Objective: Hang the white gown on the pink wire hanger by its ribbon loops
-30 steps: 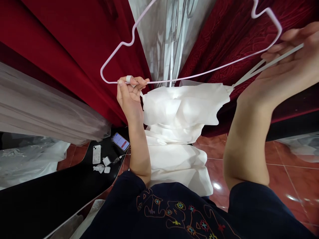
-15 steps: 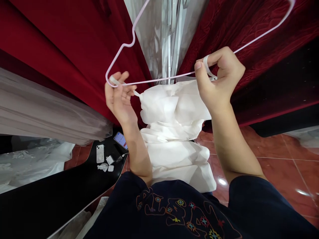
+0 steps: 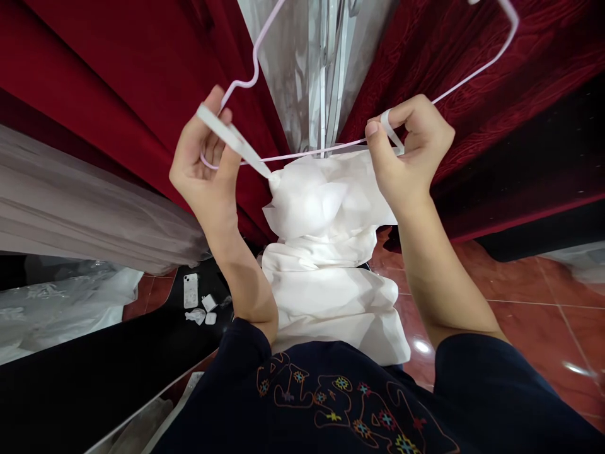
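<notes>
A pale pink hanger spans the upper middle of the head view. Below its bottom bar hangs a white garment with thin strap loops. My left hand is at the hanger's left corner, fingers curled, with a white strap stretched taut from its fingers down to the garment. My right hand pinches the hanger's bar near its right end, and another white strap loops around its index finger. The garment's lower part lies in folds in front of my body.
Red drapes hang left and right, with grey-white fabric between them. On the black surface at lower left are a phone, a white charger and small items. Red floor tiles show at right.
My left hand has moved left and slightly up, pulling its strap out longer and wider past the hanger's corner. The right end of the hanger and my right hand have shifted slightly left.
</notes>
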Motion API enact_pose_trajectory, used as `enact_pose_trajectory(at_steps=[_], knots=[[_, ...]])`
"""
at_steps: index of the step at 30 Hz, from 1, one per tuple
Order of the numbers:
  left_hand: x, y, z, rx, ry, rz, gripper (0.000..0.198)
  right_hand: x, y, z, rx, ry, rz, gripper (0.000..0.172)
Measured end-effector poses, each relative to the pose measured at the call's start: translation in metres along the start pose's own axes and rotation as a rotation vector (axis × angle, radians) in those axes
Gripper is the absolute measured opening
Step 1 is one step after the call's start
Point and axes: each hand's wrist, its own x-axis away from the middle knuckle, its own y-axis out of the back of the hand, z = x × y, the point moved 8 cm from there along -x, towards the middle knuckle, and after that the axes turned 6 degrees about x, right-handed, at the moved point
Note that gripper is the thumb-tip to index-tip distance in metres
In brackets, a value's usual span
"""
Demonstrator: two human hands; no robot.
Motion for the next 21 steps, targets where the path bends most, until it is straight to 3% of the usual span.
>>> enact_pose_trajectory(at_steps=[3, 6, 8, 10, 12, 15, 18, 21], knots=[[-0.019, -0.032, -0.014, -0.139, 0.026, 0.255, 0.031, -0.001, 0.000, -0.003, -0.006, -0.037, 0.000, 0.032], [-0.030, -0.048, -0.010, -0.256, 0.212, 0.366, 0.015, -0.002, 0.002, -0.004, 0.022, -0.045, -0.004, 0.032], [-0.032, -0.048, -0.006, -0.293, 0.239, 0.370, 0.005, -0.002, 0.004, -0.003, 0.045, -0.038, -0.014, 0.032], [-0.031, -0.038, 0.004, -0.252, 0.230, 0.273, 0.017, -0.001, 0.006, 0.000, 0.070, -0.028, -0.026, 0.034], [-0.023, -0.018, 0.021, -0.114, 0.277, 0.074, 0.027, 0.000, 0.006, 0.007, 0.091, -0.009, -0.028, 0.034], [0.001, 0.001, 0.050, 0.276, 0.394, -0.171, 0.028, 0.005, 0.004, 0.020, 0.108, 0.022, -0.010, 0.030], [0.025, -0.004, 0.063, 0.639, 0.410, -0.300, 0.037, 0.010, -0.003, 0.030, 0.140, 0.029, 0.033, 0.023], [0.039, -0.018, 0.063, 0.744, 0.382, -0.348, 0.035, 0.012, -0.008, 0.030, 0.170, -0.015, 0.078, 0.017]])
